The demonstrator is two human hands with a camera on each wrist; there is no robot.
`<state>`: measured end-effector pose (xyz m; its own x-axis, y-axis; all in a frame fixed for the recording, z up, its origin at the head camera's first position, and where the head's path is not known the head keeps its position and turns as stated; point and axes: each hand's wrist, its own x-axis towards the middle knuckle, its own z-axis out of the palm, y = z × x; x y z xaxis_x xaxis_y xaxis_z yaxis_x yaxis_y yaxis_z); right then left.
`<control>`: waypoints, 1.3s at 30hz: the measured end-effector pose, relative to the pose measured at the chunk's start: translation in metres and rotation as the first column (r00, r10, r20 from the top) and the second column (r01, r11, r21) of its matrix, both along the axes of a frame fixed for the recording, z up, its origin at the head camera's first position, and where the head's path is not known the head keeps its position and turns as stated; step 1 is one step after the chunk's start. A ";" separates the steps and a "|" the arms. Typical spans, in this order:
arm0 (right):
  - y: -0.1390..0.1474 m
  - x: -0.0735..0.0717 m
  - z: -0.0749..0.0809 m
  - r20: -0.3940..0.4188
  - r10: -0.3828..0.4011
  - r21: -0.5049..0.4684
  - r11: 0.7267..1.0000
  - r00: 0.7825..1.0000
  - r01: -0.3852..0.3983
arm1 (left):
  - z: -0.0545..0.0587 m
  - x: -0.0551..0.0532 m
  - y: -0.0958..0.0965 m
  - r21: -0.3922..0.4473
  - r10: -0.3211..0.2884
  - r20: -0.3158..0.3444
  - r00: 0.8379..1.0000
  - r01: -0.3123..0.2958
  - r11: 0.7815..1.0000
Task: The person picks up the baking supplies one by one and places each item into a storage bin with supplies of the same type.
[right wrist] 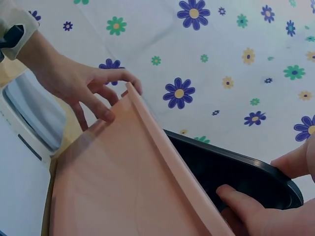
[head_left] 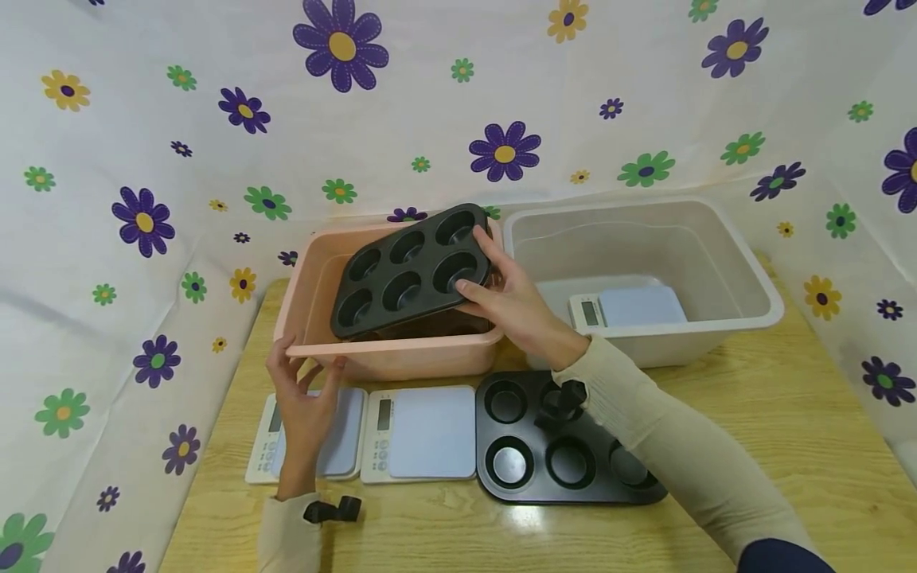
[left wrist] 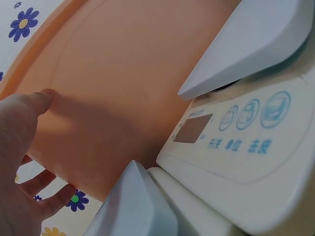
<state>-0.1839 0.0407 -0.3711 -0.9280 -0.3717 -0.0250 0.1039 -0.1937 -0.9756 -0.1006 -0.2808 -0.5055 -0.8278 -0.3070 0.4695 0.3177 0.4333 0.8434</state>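
Observation:
My right hand grips a black six-cup muffin tin by its right end, with thumb and fingers at the end cups. The muffin tin is tilted over the pink bin, its left end dipping inside the walls. My left hand holds the bin's front left corner, thumb on the front wall and fingers round the side. In the right wrist view, the left hand is bent over that corner. Two white kitchen scales lie side by side before the bin, one partly behind my left hand.
A second muffin tin lies on the wooden table, partly under my right forearm. To the right stands a grey-white bin with a kitchen scale inside. A flowered sheet hangs behind and beside the table.

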 end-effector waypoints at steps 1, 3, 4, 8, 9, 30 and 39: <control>-0.002 0.000 0.000 -0.001 0.001 0.015 1.000 1.000 -0.001 | 0.000 0.000 0.000 -0.001 0.004 0.000 1.000 -0.004 1.000; -0.007 0.000 0.000 -0.005 0.006 0.048 0.999 1.000 -0.006 | 0.000 0.001 -0.001 0.001 0.008 -0.004 1.000 -0.008 1.000; -0.009 0.001 0.000 -0.007 0.008 0.065 0.998 1.000 -0.008 | 0.000 0.002 -0.001 0.005 0.010 -0.007 1.000 -0.010 1.000; -0.016 0.001 -0.001 -0.003 0.009 0.093 0.996 1.000 -0.008 | -0.003 0.000 0.000 0.016 0.021 -0.016 1.000 -0.020 1.000; -0.017 0.001 -0.001 0.002 0.008 0.099 0.995 1.000 -0.008 | -0.004 -0.001 0.000 0.015 0.022 -0.016 1.000 -0.022 1.000; -0.040 -0.005 0.006 0.015 0.014 0.229 0.973 1.000 -0.017 | -0.005 -0.001 0.001 0.006 0.026 -0.024 0.999 -0.026 1.000; -0.050 -0.007 0.001 -0.020 0.033 0.320 0.947 0.999 -0.025 | -0.004 -0.002 0.002 -0.011 0.020 -0.016 1.000 -0.020 1.000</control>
